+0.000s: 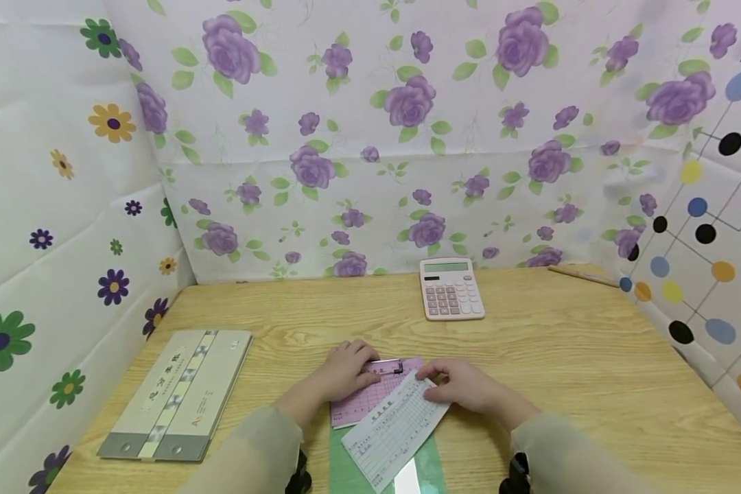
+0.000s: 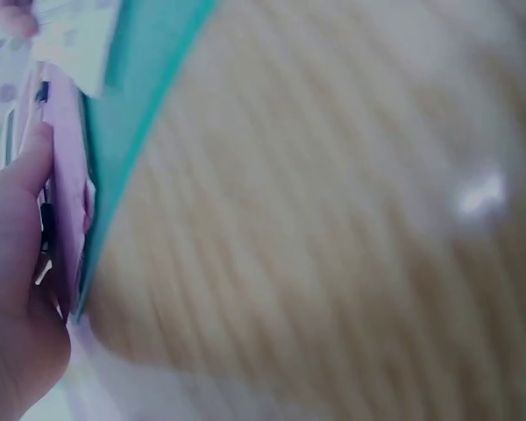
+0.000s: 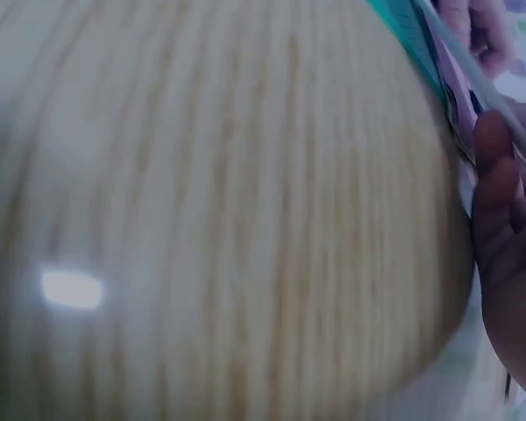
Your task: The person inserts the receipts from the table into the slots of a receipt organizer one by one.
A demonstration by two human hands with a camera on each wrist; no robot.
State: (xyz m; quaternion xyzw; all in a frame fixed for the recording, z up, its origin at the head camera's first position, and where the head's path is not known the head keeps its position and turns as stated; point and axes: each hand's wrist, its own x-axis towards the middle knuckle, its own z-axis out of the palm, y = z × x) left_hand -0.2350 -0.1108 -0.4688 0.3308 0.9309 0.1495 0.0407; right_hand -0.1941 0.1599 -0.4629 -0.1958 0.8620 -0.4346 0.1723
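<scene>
A green clipboard with a metal clip lies at the table's near edge, holding pink printed forms. My left hand grips the clipboard's top left by the clip, its thumb over the pink form and its other fingers at the top edge. In the left wrist view that thumb lies along the clip. My right hand pinches a white printed form by its upper right edge. The form slants across the pink sheets and the clipboard. The right wrist view shows the paper edge-on between thumb and fingers.
A pink-and-white calculator stands at the back of the wooden table. A grey-beige document folder lies at the left. Near the back right corner is a thin wooden stick. Patterned cloth walls off the table's back and sides.
</scene>
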